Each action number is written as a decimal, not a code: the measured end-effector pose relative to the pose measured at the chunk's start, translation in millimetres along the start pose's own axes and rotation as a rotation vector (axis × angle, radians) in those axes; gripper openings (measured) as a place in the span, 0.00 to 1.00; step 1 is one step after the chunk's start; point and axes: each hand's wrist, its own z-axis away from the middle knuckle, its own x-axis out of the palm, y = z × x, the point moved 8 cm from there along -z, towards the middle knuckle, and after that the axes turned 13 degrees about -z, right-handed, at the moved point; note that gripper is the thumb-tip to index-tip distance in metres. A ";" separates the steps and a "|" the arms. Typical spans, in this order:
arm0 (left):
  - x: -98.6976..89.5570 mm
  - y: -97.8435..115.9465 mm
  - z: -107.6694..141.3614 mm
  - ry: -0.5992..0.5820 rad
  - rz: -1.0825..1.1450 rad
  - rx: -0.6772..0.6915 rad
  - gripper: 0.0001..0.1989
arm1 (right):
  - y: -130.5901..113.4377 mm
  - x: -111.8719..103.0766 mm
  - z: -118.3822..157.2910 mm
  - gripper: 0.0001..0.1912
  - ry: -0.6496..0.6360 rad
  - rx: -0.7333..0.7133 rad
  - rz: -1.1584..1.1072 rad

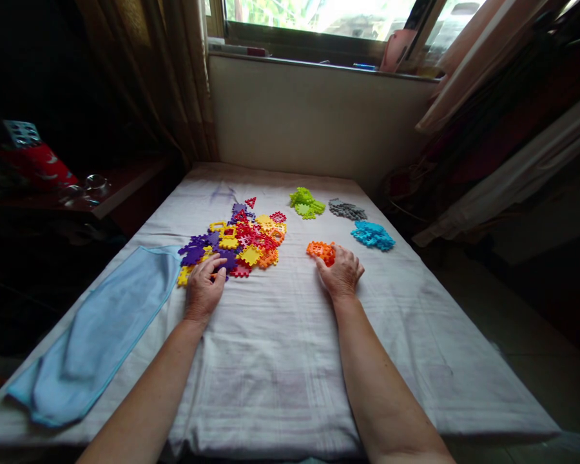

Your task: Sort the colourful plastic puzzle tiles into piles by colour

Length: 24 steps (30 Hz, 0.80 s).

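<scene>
On the cloth-covered table lies a mixed heap of toothed plastic pieces in purple, yellow, red and orange. My left hand is at the heap's near left edge, fingers curled around a small orange piece. Over a small pile of orange pieces, right of the heap, my right hand has its fingers bent round the pile's right side; its fingertips are partly hidden. Farther back are a lime green pile, a grey pile and a blue pile.
A light blue cloth bag lies along the table's left side. Beyond the left edge stands a dark cabinet with a red item and glasses on it. A wall and window close off the far side; clothes hang at right.
</scene>
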 end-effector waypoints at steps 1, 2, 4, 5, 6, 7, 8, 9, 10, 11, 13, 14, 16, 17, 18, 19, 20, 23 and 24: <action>0.0 -0.1 0.1 -0.001 0.000 0.000 0.14 | 0.8 1.1 0.4 0.27 0.003 -0.002 0.001; 0.1 -0.4 0.1 -0.002 -0.001 -0.001 0.14 | 0.6 2.3 1.1 0.27 0.003 -0.009 0.000; 0.7 -1.6 0.3 -0.005 -0.004 -0.005 0.13 | -2.4 4.2 2.8 0.27 0.000 -0.034 -0.004; 0.8 -1.9 0.3 -0.003 -0.004 -0.004 0.14 | -4.4 4.7 3.7 0.27 -0.002 -0.046 -0.007; 0.7 -1.8 0.4 0.001 -0.005 0.000 0.14 | -6.3 4.8 4.5 0.27 -0.004 -0.054 -0.009; 0.3 -1.2 0.5 0.007 -0.006 0.006 0.14 | -8.1 4.7 5.2 0.27 -0.007 -0.058 -0.010; -0.4 0.0 0.7 0.013 -0.012 0.014 0.14 | -9.8 4.6 5.8 0.26 -0.010 -0.060 -0.009; -1.2 1.8 1.1 0.019 -0.026 0.024 0.15 | -11.5 4.4 6.3 0.26 -0.013 -0.062 -0.008; -2.2 4.4 1.7 0.024 -0.049 0.036 0.14 | -13.6 4.1 7.0 0.25 -0.013 -0.069 -0.008; -3.1 7.6 2.6 0.027 -0.081 0.048 0.14 | -16.5 3.8 7.8 0.24 -0.012 -0.082 -0.009; -4.5 16.2 5.1 0.026 -0.156 0.080 0.13 | -24.8 4.1 10.4 0.22 -0.011 -0.128 -0.016; -4.6 21.7 6.6 0.019 -0.191 0.103 0.13 | -30.6 5.5 12.6 0.21 -0.022 -0.161 -0.025; -2.4 34.9 9.9 -0.013 -0.241 0.170 0.13 | -44.9 11.8 18.9 0.20 -0.081 -0.234 -0.060; 0.1 42.3 11.6 -0.040 -0.260 0.214 0.13 | -53.2 16.2 23.1 0.20 -0.124 -0.270 -0.084; 3.3 49.6 13.2 -0.073 -0.276 0.262 0.14 | -61.9 20.9 27.7 0.20 -0.171 -0.302 -0.110; 7.2 56.6 14.7 -0.110 -0.291 0.310 0.15 | -70.6 25.3 32.5 0.19 -0.214 -0.328 -0.133; 11.4 62.8 16.0 -0.147 -0.307 0.355 0.16 | -79.2 29.3 37.0 0.19 -0.251 -0.349 -0.150; 23.2 74.1 17.0 -0.230 -0.348 0.442 0.19 | -103.3 39.2 48.1 0.20 -0.324 -0.400 -0.166; 26.4 75.3 16.2 -0.244 -0.357 0.449 0.20 | -110.4 42.4 50.6 0.21 -0.341 -0.416 -0.162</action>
